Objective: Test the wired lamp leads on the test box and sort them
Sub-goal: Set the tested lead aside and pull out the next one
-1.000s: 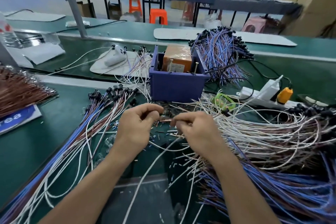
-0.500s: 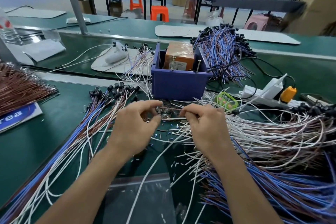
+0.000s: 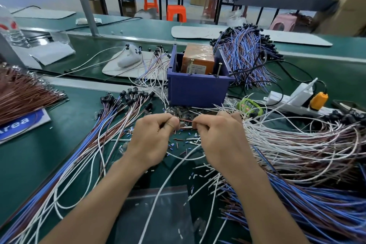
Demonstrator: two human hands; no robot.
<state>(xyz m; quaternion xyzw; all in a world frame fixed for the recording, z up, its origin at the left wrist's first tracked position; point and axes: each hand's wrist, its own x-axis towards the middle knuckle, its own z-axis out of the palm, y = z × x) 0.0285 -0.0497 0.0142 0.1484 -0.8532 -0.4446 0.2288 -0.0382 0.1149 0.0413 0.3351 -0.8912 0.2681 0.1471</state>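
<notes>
Pinching a thin lead (image 3: 186, 121) between left hand (image 3: 152, 140) and right hand (image 3: 219, 140) just before the test box (image 3: 198, 91), a worker faced much sorting: a fanned pile (image 3: 89, 140) lay left (seemingly tested), a bigger tangle (image 3: 297, 154) right.

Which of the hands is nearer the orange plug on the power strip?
Right. The right hand sits left of the orange plug; the left hand lies farther left.

Green bench (image 3: 39, 164): 1 purple box (image 3: 196, 91), lead bundles (image 3: 297, 148) (blue, white).
</notes>
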